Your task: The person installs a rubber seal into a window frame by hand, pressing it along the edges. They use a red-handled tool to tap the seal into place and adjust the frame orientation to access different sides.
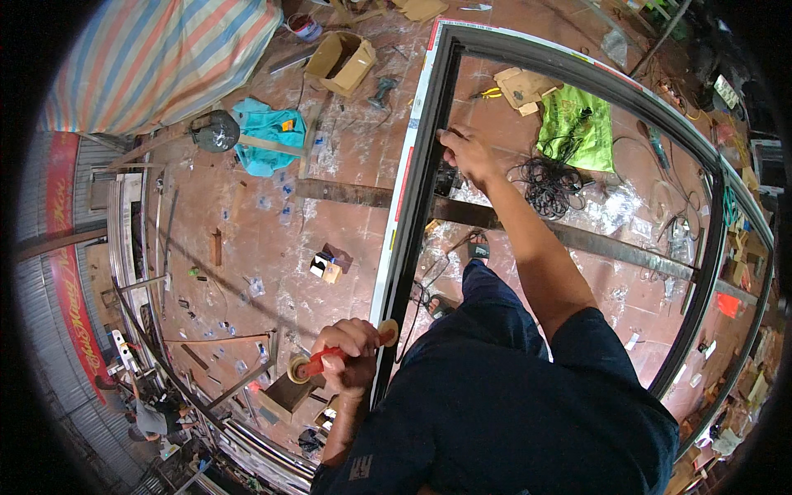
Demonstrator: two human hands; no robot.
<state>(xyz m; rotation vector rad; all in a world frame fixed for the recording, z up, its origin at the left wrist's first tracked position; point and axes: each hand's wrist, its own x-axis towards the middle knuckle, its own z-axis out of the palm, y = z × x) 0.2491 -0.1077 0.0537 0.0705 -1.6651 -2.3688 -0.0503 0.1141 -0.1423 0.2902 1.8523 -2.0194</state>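
Note:
A large black metal frame (399, 239), with white and red tape along its outer edge, stands in front of me. Beside its near left bar, my left hand (346, 351) is wrapped round a red tool (318, 363) with a cream disc at each end. One disc is close to the bar; I cannot tell whether it touches. My right arm reaches across the frame's opening. My right hand (472, 155) is at the far part of the same bar, fingers curled and fingertips against its inner edge. Whatever lies between those fingertips is too small to make out.
Tangled black cord (554, 188) and a lime-green sheet (577, 132) lie beyond the opening. A cardboard box (341, 64), a cordless drill (382, 92) and a turquoise cloth (268, 136) are on the floor. A long metal beam (577, 235) runs beneath the frame. People (153, 417) are at far left.

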